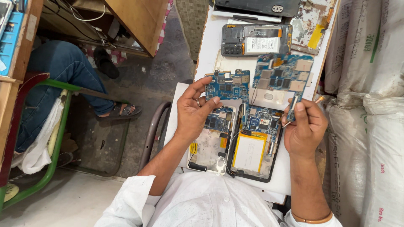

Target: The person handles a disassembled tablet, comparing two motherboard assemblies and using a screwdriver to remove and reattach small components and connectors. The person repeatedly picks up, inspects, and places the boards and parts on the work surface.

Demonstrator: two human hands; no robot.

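- Circuit board (227,85), blue, flat, roughly rectangular w/ small metal shields & chips, is pinched at its lower left edge by left hand (192,110): thumb on top, fingers curled behind. Board sits above the tabletop (209,42), which is white & smooth.
- Right hand (305,126) has its grip pressed together on a thin tool (292,110), metallic-looking; tip hard to make out, prob. tweezers, can't tell for sure. An orange-tipped stick (320,99) pokes out just beside that hand.
- Below left hand: opened white device (211,141), inner face dull grey, scuffed, small blue board at top end.
- Just beside it, opened black-framed device (255,143) w/ flat white battery edged in yellow tape, blue board above.
- Bigger blue board (282,75) w/ tan square shields lies farther back; behind it an open phone (256,40), dark frame, silver battery.
- Woven sacks (370,105), coarse white, at right, cut off by frame edge.
- Another person's leg (63,71) in blue denim & sandal at left; rest hidden.
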